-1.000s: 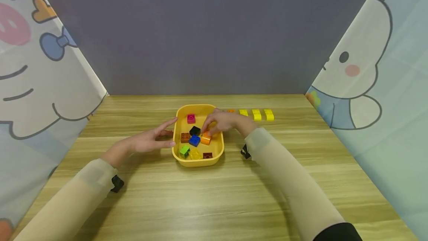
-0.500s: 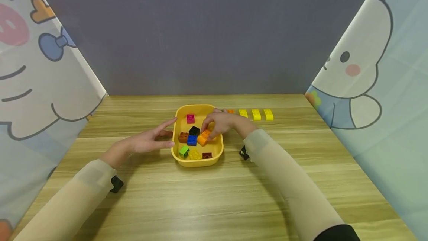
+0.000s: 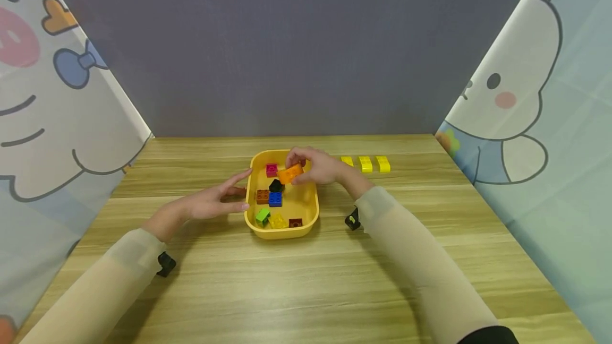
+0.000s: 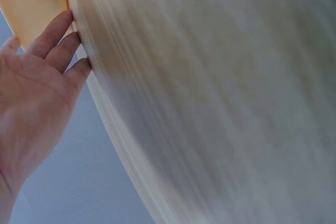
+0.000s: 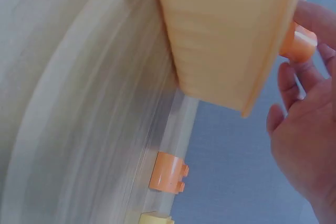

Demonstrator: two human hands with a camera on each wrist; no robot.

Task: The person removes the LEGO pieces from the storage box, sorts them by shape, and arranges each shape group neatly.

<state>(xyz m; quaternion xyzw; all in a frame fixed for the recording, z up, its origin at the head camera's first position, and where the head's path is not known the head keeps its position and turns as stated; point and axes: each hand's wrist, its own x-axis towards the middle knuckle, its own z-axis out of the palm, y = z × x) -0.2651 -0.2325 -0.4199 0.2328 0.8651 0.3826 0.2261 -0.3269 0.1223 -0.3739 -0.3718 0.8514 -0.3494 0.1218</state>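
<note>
Tray (image 3: 282,234) stands on the wooden table (image 3: 268,291), probably light, thin-walled and apt to slide if knocked; green brick (image 3: 262,216), clear-looking yellow brick (image 3: 278,221) and dark red brick (image 3: 295,222) lie at its near end; left hand (image 3: 212,201) grasps nothing, fingers extended at the tray's left wall, perhaps steadying it; blue brick (image 3: 275,199) and brown brick (image 3: 262,196) sit side by side farther in, black brick (image 3: 274,185) just behind; orange brick (image 3: 288,174) is raised and tilted over the tray's far part, pinched between thumb and fingers of the right hand (image 3: 317,166); judged light, stiff, hard to break, though its glossy, seemingly curved face may slip; opposite flat sides look the surest hold, studs left free; pink brick (image 3: 271,170) lies just left; second orange brick (image 5: 167,172) and row of yellow bricks (image 3: 365,164) rest on the table, right of the tray.
</note>
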